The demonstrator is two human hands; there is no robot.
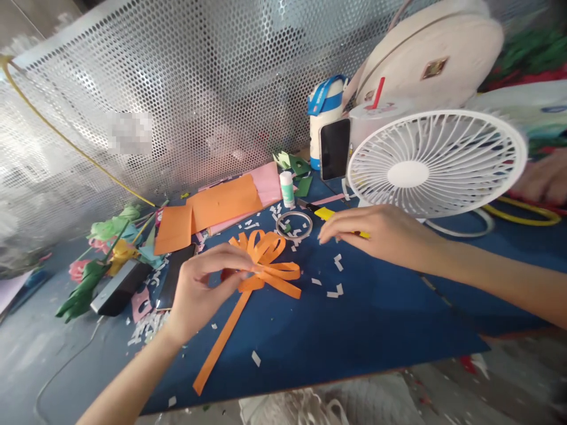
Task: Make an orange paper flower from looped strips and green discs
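Between the thumb and fingers of my left hand (206, 283) is the centre of an orange paper-strip bow (270, 248) made of several loops. One long straight tail of it slants down toward the table's front edge. My right hand (376, 230) hovers to the right of the bow, fingers stretched loosely leftward. A yellow-and-black utility knife (325, 213) lies partly behind these fingers; whether they touch it I cannot tell. Near the fingertips is a roll of tape (294, 225), lying flat. A glue stick (287, 190) stands upright behind the roll.
Orange paper sheets (225, 203) lie at the back, paper flowers (110, 236) and a black-topped box (121, 288) at left. A white fan (436, 165), phone (335, 149) and bottle (326, 118) stand at right. White paper scraps (339, 262) dot the blue table (354, 336). Another person's hand (547, 180) shows far right.
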